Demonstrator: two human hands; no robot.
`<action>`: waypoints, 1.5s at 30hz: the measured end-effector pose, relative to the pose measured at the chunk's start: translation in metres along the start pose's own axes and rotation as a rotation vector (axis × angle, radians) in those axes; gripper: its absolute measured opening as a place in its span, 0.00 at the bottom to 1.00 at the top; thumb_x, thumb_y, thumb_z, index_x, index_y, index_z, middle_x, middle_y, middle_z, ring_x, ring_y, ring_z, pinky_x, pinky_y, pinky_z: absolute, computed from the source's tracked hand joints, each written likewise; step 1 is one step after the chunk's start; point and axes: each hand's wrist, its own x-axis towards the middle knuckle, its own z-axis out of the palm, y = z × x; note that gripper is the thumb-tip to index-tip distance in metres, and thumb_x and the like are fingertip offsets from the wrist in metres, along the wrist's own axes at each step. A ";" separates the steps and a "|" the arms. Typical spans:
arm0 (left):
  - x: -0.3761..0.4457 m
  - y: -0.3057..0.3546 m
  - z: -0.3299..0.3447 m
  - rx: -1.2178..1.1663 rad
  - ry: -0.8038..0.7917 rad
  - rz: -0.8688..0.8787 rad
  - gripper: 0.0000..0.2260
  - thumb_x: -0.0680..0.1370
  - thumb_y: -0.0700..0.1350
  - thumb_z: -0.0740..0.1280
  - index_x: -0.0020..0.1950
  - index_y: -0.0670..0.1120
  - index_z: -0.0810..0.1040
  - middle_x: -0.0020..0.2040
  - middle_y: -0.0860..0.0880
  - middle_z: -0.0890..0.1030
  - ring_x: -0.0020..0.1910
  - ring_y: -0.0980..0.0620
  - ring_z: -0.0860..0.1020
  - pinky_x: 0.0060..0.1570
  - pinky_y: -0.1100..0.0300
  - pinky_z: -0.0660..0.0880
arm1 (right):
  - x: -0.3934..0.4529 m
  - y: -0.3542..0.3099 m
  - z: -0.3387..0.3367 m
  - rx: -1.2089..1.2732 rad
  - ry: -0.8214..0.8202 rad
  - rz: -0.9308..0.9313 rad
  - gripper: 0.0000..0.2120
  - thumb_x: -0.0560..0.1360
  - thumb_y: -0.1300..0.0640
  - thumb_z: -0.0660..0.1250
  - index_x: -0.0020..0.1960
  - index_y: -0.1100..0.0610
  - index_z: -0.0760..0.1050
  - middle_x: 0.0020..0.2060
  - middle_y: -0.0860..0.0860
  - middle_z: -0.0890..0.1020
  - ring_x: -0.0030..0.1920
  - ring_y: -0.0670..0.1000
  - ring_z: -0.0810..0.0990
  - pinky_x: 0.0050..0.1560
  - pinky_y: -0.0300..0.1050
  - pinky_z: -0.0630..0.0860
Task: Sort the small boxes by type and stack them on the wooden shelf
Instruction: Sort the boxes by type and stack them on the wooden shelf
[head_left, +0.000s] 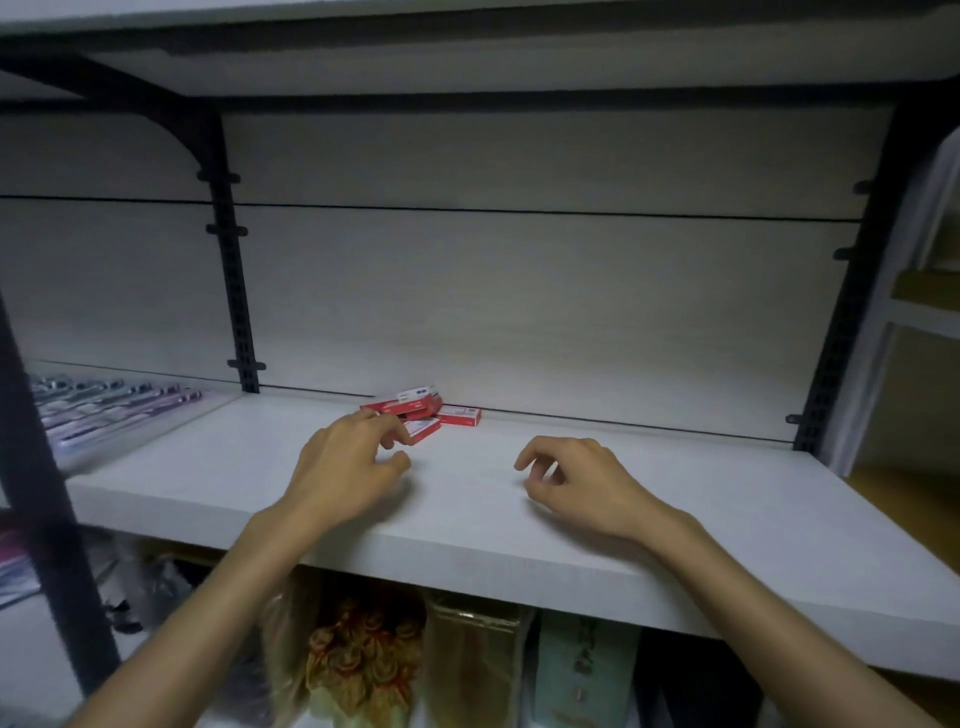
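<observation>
The small red boxes (423, 413) lie in a loose heap at the back of the wooden shelf (727, 519), against the rear panel, at about twelve o'clock from where I look down; one box sits tilted on top of the others, one lies flat to the right at the heap's three o'clock, and another pokes forward toward me. I cannot read the labels well enough to tell types apart. My left hand (353, 467) is at the heap's seven o'clock, fingers loosely curled and holding nothing, fingertips right at the nearest box, though whether they touch it I cannot tell. My right hand (582, 480) hovers well off at the heap's four o'clock, fingers relaxed and half curled, also empty. I judge I'm at the very start of the sorting: nothing is squared up yet. The next move calls for pinching the nearest box with my left hand, drawing it clear without toppling the tilted one, and reading its face before picking a stack spot.
</observation>
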 end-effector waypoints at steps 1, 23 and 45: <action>0.009 -0.011 -0.001 -0.001 0.003 -0.001 0.09 0.75 0.51 0.68 0.55 0.57 0.80 0.51 0.57 0.79 0.47 0.54 0.76 0.45 0.57 0.74 | 0.006 -0.002 0.002 -0.011 0.001 0.011 0.09 0.76 0.54 0.65 0.55 0.46 0.78 0.44 0.40 0.81 0.43 0.41 0.78 0.48 0.42 0.70; 0.137 -0.106 0.050 0.203 -0.179 0.389 0.17 0.80 0.61 0.61 0.59 0.50 0.76 0.53 0.50 0.80 0.51 0.47 0.76 0.51 0.51 0.70 | 0.133 -0.058 0.069 -0.232 0.134 0.128 0.11 0.75 0.57 0.63 0.56 0.52 0.78 0.51 0.48 0.81 0.49 0.53 0.78 0.47 0.45 0.71; 0.131 -0.114 0.048 -0.487 -0.232 0.232 0.17 0.70 0.44 0.80 0.53 0.53 0.77 0.52 0.57 0.78 0.48 0.57 0.77 0.42 0.68 0.74 | 0.155 -0.054 0.102 0.193 0.145 0.199 0.32 0.69 0.43 0.78 0.68 0.53 0.73 0.54 0.40 0.78 0.55 0.42 0.76 0.55 0.35 0.72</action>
